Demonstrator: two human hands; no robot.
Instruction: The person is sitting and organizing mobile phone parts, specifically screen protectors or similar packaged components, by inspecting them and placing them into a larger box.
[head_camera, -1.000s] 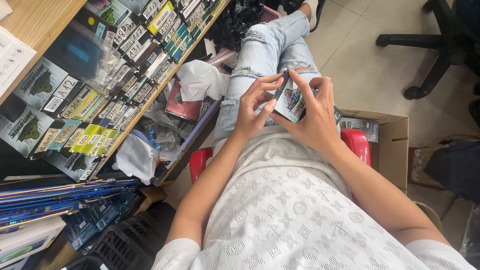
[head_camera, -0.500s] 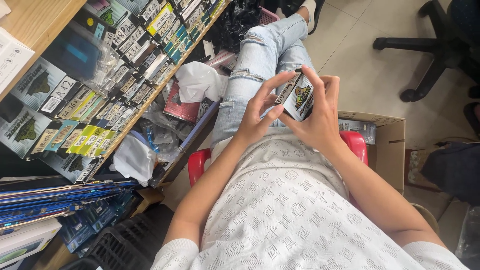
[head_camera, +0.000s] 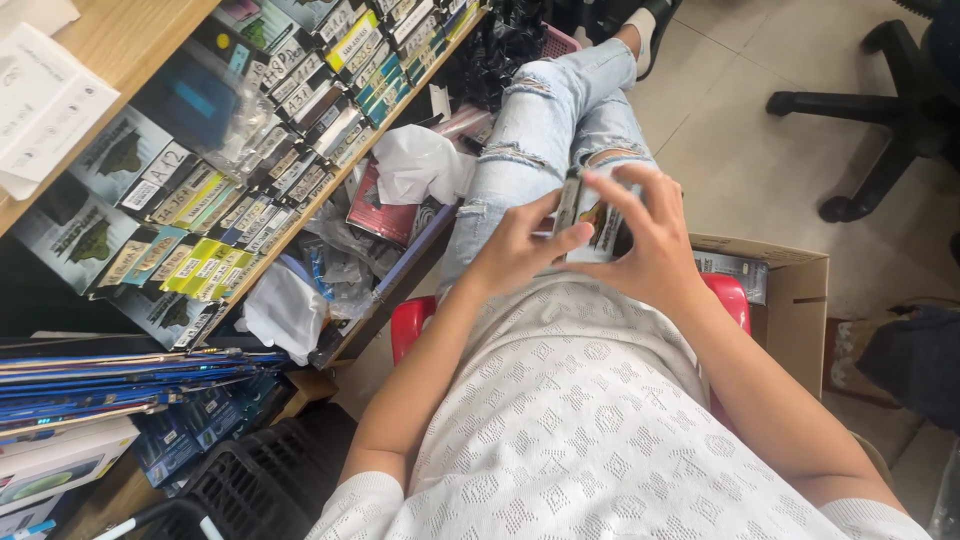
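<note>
Glossy cardboard, dark with a printed picture: a small flat box (head_camera: 597, 222) sits upright between both hands, above the lap. Left hand (head_camera: 520, 250) closes on the box's near side, thumb on its top edge, fingers (head_camera: 560, 238) curled against the face. Right hand (head_camera: 655, 245) wraps the far side, fingers arched over the top and spread, so the box is pinched from both sides; neither hand is open and neither holds anything else. Below the fingers lie pale ripped jeans (head_camera: 545, 140) and a white knit shirt (head_camera: 590, 430); a red stool (head_camera: 410, 322) shows under the wrists. Beyond the right-hand knuckles stands an open brown carton (head_camera: 790, 300) with packets inside. Off past the left-hand fingers a wooden shelf (head_camera: 330, 190) carries rows of similar small boxes, with crumpled plastic bags (head_camera: 420, 165) below it. Step in hand, by my reading: handling one box, turning or checking it, possibly working at its end flap; whether the flap is open I cannot tell. A next move would call for a steady pinch with one hand while the other thumb works the edge, without crushing the thin card.
</note>
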